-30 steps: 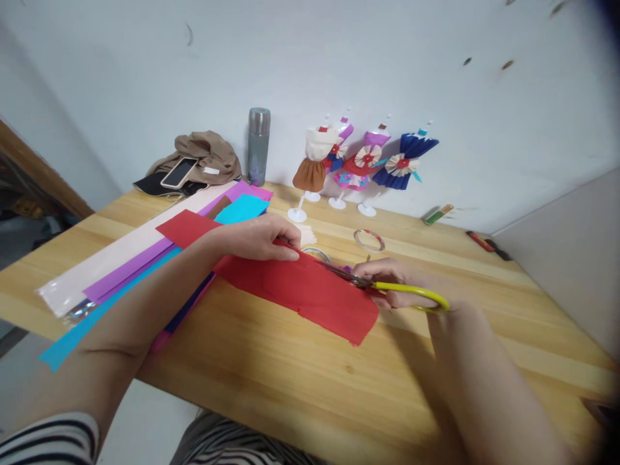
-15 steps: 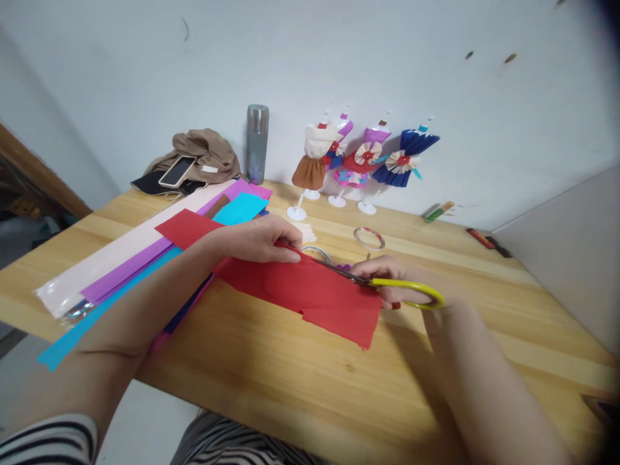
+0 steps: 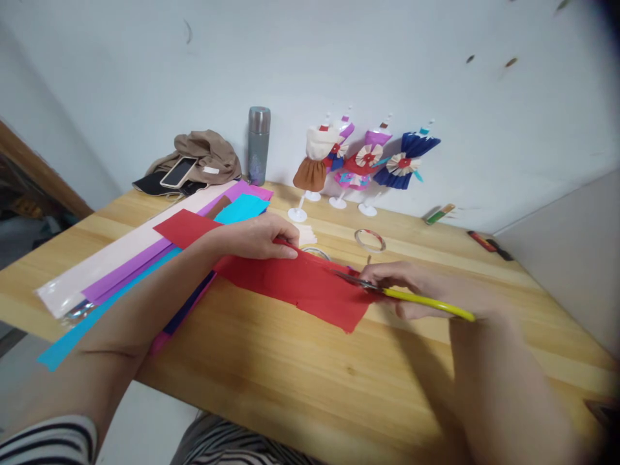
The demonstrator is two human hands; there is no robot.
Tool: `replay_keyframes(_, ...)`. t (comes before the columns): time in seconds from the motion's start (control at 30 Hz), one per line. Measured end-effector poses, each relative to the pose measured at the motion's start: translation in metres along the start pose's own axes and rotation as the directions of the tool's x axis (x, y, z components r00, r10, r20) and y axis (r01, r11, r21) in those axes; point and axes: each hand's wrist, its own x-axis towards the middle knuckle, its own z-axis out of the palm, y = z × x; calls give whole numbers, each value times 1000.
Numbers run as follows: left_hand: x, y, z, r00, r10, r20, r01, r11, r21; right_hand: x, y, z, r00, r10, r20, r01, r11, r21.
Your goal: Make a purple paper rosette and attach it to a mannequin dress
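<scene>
A long sheet of red crepe paper (image 3: pixel 290 281) is held a little above the wooden table. My left hand (image 3: pixel 264 236) pinches its far edge between thumb and fingers. Yellow-handled scissors (image 3: pixel 426 303) are gripped in my right hand (image 3: pixel 400 284), at the paper's right end. Their blades point left and lie over the red paper near its far edge; whether they are cutting I cannot tell. The paper's near edge is slightly ragged, and its left end runs behind my left forearm.
Coloured paper strips (image 3: pixel 140 258) lie at left. Behind them are a phone (image 3: pixel 178 172), brown cloth (image 3: pixel 208 152) and a thermos (image 3: pixel 259 145). Several small dress stands (image 3: pixel 367 210) line the wall. A tape roll (image 3: pixel 370 240) and a green-handled cutter (image 3: pixel 440 214) lie right of centre.
My right hand and the scissors have moved right and slightly down, drawing the blades back from my left hand. The red paper's right end has shifted up and left. My left hand barely moves.
</scene>
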Motion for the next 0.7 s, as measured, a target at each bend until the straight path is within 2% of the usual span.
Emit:
replay_keyframes(0.03,0,0,0,1000,-1,-5,1,1000,2,-6,-3,-3,998,45,-32,-46,999,-17)
replay_keyframes(0.1,0,1,0,1000,5,-6,-5,1000,4,-13,-11,-6,980,92,-177,-93,996,1)
replay_keyframes(0.17,0,3,2,1000,15,11,-15,1000,3,-10,-21,-2,923,85,-376,-78,996,34)
replay_keyframes(0.23,1,8,6,999,30,34,-30,1000,-3,4,-30,12,869,48,-493,-37,999,32)
replay_keyframes(0.27,1,11,9,998,38,43,-38,999,-7,14,-34,21,861,39,-508,-19,999,46)
replay_keyframes(0.37,2,17,15,997,51,50,-50,999,-11,48,-38,52,884,-23,-467,90,989,121)
replay_keyframes(0.43,3,16,19,998,26,55,-26,1000,-2,65,-37,70,863,11,-505,54,992,113)
replay_keyframes(0.5,4,10,20,998,-42,39,41,999,17,75,-36,81,836,73,-543,31,983,181)
replay_keyframes(0.57,6,1,19,991,-122,-58,125,991,52,78,-35,85,820,118,-560,32,967,251)
replay_keyframes(0.6,6,-3,18,978,-145,-148,156,985,69,79,-34,85,816,132,-563,36,960,277)
replay_keyframes(0.63,6,-6,16,955,-160,-251,183,980,74,79,-34,84,813,140,-565,41,954,296)
replay_keyframes(0.7,1,-5,14,875,-197,-442,239,970,41,78,-32,81,814,151,-561,46,946,322)
